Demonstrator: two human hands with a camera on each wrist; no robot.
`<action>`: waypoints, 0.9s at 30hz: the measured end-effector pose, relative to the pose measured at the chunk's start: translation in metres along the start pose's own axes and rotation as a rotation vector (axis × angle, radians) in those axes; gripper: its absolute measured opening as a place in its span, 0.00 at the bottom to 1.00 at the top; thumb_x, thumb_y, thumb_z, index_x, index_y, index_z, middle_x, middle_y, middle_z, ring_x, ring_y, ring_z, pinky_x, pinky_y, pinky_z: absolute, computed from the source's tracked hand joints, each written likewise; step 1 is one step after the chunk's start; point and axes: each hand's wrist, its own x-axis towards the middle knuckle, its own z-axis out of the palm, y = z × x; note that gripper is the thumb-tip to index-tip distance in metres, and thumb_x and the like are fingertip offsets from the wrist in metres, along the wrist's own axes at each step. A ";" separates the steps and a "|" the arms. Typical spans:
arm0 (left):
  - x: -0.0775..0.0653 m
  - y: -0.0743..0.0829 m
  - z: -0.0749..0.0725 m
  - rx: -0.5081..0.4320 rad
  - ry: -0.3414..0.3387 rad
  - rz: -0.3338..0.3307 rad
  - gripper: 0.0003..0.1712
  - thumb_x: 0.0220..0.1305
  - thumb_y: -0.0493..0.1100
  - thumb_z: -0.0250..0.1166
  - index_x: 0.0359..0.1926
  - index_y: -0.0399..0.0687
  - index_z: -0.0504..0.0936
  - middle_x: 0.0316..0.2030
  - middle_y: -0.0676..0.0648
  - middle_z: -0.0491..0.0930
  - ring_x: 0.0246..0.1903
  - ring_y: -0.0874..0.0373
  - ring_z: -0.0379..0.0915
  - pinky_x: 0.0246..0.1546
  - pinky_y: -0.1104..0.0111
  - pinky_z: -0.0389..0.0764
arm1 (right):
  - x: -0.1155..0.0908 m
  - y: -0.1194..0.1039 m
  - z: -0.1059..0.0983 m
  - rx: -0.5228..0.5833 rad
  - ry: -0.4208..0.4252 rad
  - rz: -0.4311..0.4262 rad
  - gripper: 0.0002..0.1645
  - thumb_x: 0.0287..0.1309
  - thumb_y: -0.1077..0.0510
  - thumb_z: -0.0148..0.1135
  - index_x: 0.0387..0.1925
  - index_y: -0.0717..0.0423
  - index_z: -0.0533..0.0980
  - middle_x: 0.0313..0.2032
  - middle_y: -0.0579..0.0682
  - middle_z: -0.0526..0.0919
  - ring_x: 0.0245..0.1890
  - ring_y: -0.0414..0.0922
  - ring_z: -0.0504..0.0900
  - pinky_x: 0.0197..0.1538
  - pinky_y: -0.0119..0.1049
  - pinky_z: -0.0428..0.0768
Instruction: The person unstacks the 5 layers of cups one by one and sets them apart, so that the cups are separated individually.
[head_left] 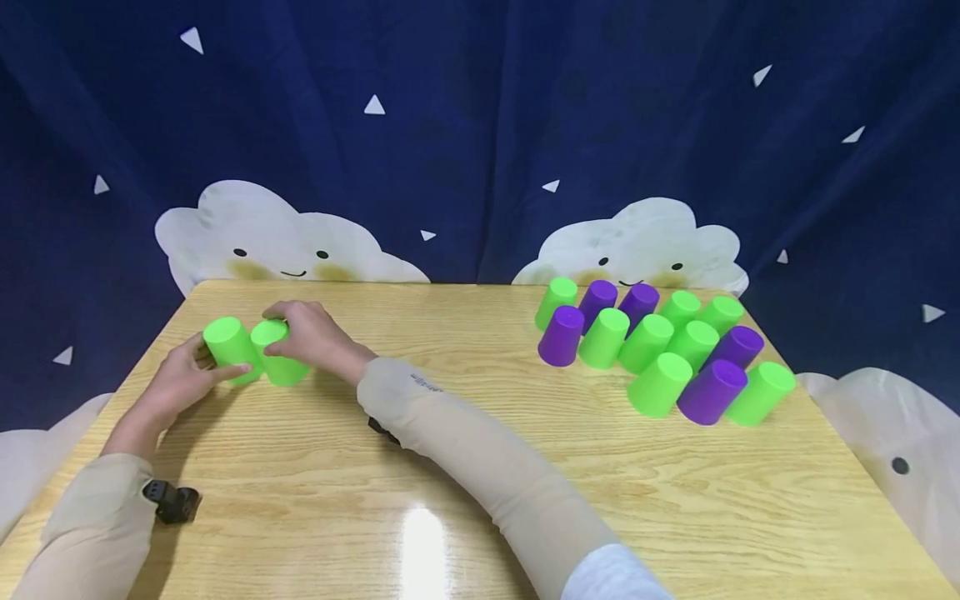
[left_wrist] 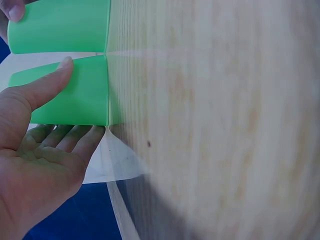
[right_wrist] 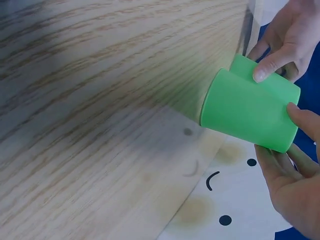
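Two green cups stand upside down side by side on the left of the table. My left hand [head_left: 178, 382] grips the left green cup [head_left: 231, 348], thumb across its near side and fingers round its outer side. The right hand [head_left: 313, 337] holds the other green cup [head_left: 287, 369] near its raised base, between thumb and fingers. In the left wrist view the cups' rims rest on the wood, and the held cup [left_wrist: 87, 97] lies close beside its neighbour [left_wrist: 60, 27]. The right wrist view shows the right cup [right_wrist: 247, 112] partly hiding the left one [right_wrist: 244, 66].
At the table's right stands a cluster of upside-down cups, some green [head_left: 604, 340], some purple [head_left: 562, 337]. The wooden table [head_left: 480, 358] ends at the back against a dark blue curtain [head_left: 465, 142] printed with clouds. A black wrist camera [head_left: 172, 502] sits on the left sleeve.
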 end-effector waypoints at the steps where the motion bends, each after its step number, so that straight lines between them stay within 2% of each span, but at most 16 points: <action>1: 0.000 0.000 0.000 -0.004 0.000 0.004 0.49 0.67 0.47 0.66 0.73 0.26 0.48 0.65 0.21 0.59 0.63 0.26 0.58 0.64 0.51 0.66 | 0.000 0.000 0.000 -0.003 0.000 -0.001 0.33 0.55 0.52 0.74 0.61 0.52 0.75 0.55 0.41 0.81 0.49 0.32 0.77 0.47 0.13 0.69; 3: 0.000 0.000 0.000 -0.004 0.003 0.005 0.49 0.67 0.48 0.66 0.73 0.26 0.48 0.65 0.21 0.59 0.63 0.27 0.58 0.62 0.60 0.70 | 0.000 0.000 -0.001 -0.003 -0.001 -0.002 0.33 0.55 0.52 0.74 0.61 0.52 0.75 0.55 0.41 0.81 0.49 0.32 0.77 0.46 0.14 0.69; 4: 0.000 0.000 0.000 0.000 0.005 0.003 0.49 0.67 0.48 0.66 0.73 0.27 0.48 0.65 0.22 0.60 0.63 0.27 0.59 0.59 0.68 0.71 | 0.000 0.000 -0.002 -0.003 -0.001 -0.002 0.33 0.55 0.51 0.74 0.61 0.51 0.75 0.55 0.41 0.81 0.49 0.32 0.77 0.46 0.14 0.69; 6: 0.000 0.000 0.000 -0.003 0.007 0.004 0.49 0.66 0.48 0.66 0.73 0.27 0.48 0.65 0.22 0.60 0.63 0.27 0.59 0.58 0.69 0.71 | -0.001 0.001 -0.003 0.003 -0.002 -0.006 0.32 0.55 0.51 0.74 0.61 0.51 0.76 0.55 0.41 0.81 0.50 0.32 0.77 0.47 0.14 0.69; 7: 0.001 0.000 0.000 -0.007 0.007 0.003 0.49 0.66 0.48 0.66 0.73 0.27 0.48 0.65 0.22 0.60 0.63 0.27 0.59 0.59 0.68 0.70 | -0.001 0.002 -0.005 0.006 -0.001 -0.010 0.32 0.55 0.51 0.74 0.62 0.51 0.76 0.56 0.41 0.80 0.51 0.32 0.76 0.48 0.14 0.69; 9: 0.001 0.000 0.000 -0.015 0.006 0.000 0.49 0.66 0.47 0.66 0.73 0.28 0.48 0.65 0.22 0.59 0.63 0.27 0.58 0.63 0.57 0.68 | -0.003 0.004 -0.008 0.019 0.004 -0.018 0.32 0.55 0.51 0.73 0.61 0.52 0.76 0.56 0.41 0.80 0.54 0.33 0.76 0.50 0.14 0.68; 11: 0.001 0.000 0.001 -0.022 0.005 -0.001 0.49 0.66 0.47 0.66 0.73 0.27 0.48 0.65 0.22 0.59 0.64 0.27 0.57 0.63 0.43 0.63 | -0.006 0.007 -0.013 0.044 0.010 -0.034 0.32 0.56 0.52 0.73 0.61 0.53 0.76 0.57 0.42 0.80 0.54 0.34 0.76 0.51 0.14 0.68; 13: 0.001 0.000 0.001 -0.018 0.006 0.000 0.49 0.67 0.47 0.66 0.73 0.27 0.48 0.65 0.22 0.59 0.64 0.27 0.57 0.63 0.42 0.63 | -0.011 0.010 -0.019 0.074 0.019 -0.049 0.32 0.56 0.53 0.73 0.61 0.54 0.75 0.57 0.44 0.80 0.53 0.35 0.77 0.50 0.14 0.68; 14: 0.001 0.001 0.002 -0.012 0.008 0.001 0.48 0.67 0.47 0.66 0.73 0.27 0.49 0.65 0.22 0.60 0.63 0.27 0.58 0.63 0.46 0.64 | -0.015 0.013 -0.023 0.089 0.026 -0.057 0.32 0.56 0.54 0.73 0.61 0.55 0.76 0.57 0.45 0.80 0.52 0.35 0.78 0.49 0.14 0.69; 17: 0.001 0.001 0.002 -0.016 0.009 0.009 0.47 0.67 0.46 0.66 0.73 0.26 0.49 0.64 0.22 0.61 0.63 0.27 0.58 0.63 0.47 0.65 | -0.028 0.020 -0.037 0.145 0.052 -0.082 0.31 0.55 0.56 0.74 0.60 0.58 0.76 0.56 0.48 0.81 0.49 0.37 0.81 0.47 0.15 0.71; 21: 0.001 0.001 0.002 -0.013 0.014 0.014 0.47 0.66 0.46 0.66 0.72 0.26 0.50 0.63 0.22 0.62 0.62 0.27 0.60 0.58 0.70 0.70 | -0.047 0.032 -0.056 0.231 0.083 -0.111 0.31 0.53 0.59 0.75 0.59 0.60 0.76 0.54 0.51 0.82 0.48 0.39 0.82 0.48 0.18 0.75; 23: 0.000 0.000 0.002 -0.008 0.018 0.013 0.48 0.66 0.47 0.67 0.72 0.27 0.50 0.62 0.23 0.63 0.62 0.28 0.61 0.47 0.84 0.69 | -0.058 0.038 -0.066 0.267 0.095 -0.136 0.31 0.52 0.60 0.75 0.58 0.62 0.76 0.53 0.53 0.82 0.48 0.41 0.82 0.49 0.19 0.76; 25: 0.000 -0.001 0.002 -0.013 0.018 0.016 0.48 0.66 0.47 0.67 0.73 0.27 0.50 0.62 0.23 0.63 0.62 0.28 0.60 0.38 0.89 0.65 | -0.069 0.044 -0.076 0.300 0.107 -0.165 0.31 0.51 0.62 0.75 0.58 0.64 0.76 0.52 0.54 0.82 0.49 0.42 0.82 0.50 0.21 0.76; 27: 0.000 -0.001 0.002 -0.018 0.018 0.018 0.48 0.66 0.47 0.67 0.73 0.27 0.50 0.62 0.23 0.63 0.62 0.27 0.60 0.37 0.90 0.64 | -0.081 0.050 -0.086 0.322 0.120 -0.184 0.31 0.51 0.63 0.75 0.57 0.65 0.76 0.52 0.55 0.82 0.49 0.43 0.82 0.51 0.21 0.77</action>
